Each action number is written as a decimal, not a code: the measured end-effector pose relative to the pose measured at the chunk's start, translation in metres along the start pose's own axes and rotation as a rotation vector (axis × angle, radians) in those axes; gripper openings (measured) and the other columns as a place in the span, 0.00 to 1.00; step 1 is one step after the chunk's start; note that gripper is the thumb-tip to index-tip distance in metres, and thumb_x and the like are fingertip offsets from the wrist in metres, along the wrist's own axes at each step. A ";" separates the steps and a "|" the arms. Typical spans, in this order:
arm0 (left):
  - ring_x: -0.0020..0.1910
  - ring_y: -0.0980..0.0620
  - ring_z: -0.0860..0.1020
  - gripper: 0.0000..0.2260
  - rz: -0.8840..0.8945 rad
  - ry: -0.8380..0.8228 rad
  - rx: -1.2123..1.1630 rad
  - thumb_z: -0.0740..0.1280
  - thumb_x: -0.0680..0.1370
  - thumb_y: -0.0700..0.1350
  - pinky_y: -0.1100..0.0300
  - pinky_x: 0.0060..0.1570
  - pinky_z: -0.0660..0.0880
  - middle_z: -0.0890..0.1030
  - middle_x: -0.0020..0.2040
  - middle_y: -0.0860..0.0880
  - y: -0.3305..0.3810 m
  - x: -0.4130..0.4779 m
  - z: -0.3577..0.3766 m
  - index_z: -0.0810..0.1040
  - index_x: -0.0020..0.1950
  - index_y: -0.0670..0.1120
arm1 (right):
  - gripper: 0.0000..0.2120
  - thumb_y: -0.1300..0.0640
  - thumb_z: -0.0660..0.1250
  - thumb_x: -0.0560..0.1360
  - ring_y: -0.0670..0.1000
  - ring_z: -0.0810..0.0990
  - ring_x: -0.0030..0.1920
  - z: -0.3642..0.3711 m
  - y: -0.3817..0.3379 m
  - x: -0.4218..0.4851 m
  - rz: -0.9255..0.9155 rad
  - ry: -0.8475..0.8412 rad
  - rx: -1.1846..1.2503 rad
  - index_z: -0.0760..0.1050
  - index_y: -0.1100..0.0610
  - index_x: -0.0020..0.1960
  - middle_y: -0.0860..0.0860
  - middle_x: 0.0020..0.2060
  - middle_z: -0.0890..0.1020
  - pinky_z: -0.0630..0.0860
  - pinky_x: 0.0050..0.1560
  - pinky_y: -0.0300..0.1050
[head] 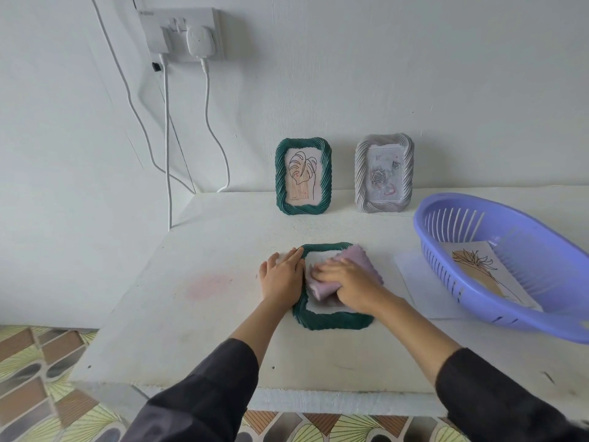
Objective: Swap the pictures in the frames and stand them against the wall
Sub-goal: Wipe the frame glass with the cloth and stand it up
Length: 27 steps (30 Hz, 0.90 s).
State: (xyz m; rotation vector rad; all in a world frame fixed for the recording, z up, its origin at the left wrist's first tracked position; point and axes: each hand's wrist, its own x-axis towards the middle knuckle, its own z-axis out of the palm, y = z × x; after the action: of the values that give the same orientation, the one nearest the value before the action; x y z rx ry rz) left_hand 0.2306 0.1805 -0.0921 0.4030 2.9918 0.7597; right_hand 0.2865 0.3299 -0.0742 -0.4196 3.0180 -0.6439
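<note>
Green frame (334,320) lies flat on the white table (191,314), its middle hidden under a lilac cloth (363,260). The right hand (347,279), blurred, bends its fingers over the bunched cloth and presses it down. The left hand (282,275) lies flat with straight fingers against the frame's left rim, holding nothing. Two more frames lean on the wall (414,74): a green one (281,173) with a leaf drawing (302,173), whose small print is too tiny to read, and a grey one (361,173). A plant drawing (478,269) sits in the purple basket (452,275).
</note>
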 end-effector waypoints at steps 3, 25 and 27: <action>0.75 0.46 0.56 0.19 -0.012 -0.001 -0.009 0.48 0.82 0.50 0.51 0.73 0.50 0.63 0.75 0.56 0.002 0.000 0.000 0.62 0.73 0.57 | 0.32 0.74 0.52 0.71 0.46 0.57 0.74 -0.012 -0.001 -0.033 -0.047 -0.093 0.021 0.66 0.52 0.71 0.46 0.72 0.65 0.46 0.71 0.39; 0.63 0.37 0.68 0.32 -0.058 -0.021 -0.242 0.63 0.72 0.63 0.49 0.61 0.67 0.63 0.65 0.44 0.100 -0.033 -0.038 0.56 0.73 0.60 | 0.42 0.35 0.40 0.77 0.56 0.85 0.42 -0.045 -0.017 -0.015 0.391 0.147 1.894 0.83 0.65 0.44 0.60 0.43 0.85 0.82 0.42 0.46; 0.60 0.37 0.72 0.29 -0.041 -0.020 -0.208 0.62 0.72 0.60 0.49 0.59 0.70 0.65 0.62 0.44 0.090 -0.032 -0.042 0.59 0.72 0.59 | 0.41 0.35 0.39 0.77 0.56 0.83 0.45 -0.040 -0.017 -0.014 0.375 0.104 1.839 0.82 0.63 0.48 0.59 0.44 0.84 0.80 0.44 0.44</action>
State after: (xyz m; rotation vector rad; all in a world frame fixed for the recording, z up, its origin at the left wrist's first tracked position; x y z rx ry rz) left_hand 0.2799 0.2295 -0.0138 0.3367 2.8540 1.0433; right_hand 0.3007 0.3350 -0.0311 0.2851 1.2691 -2.6280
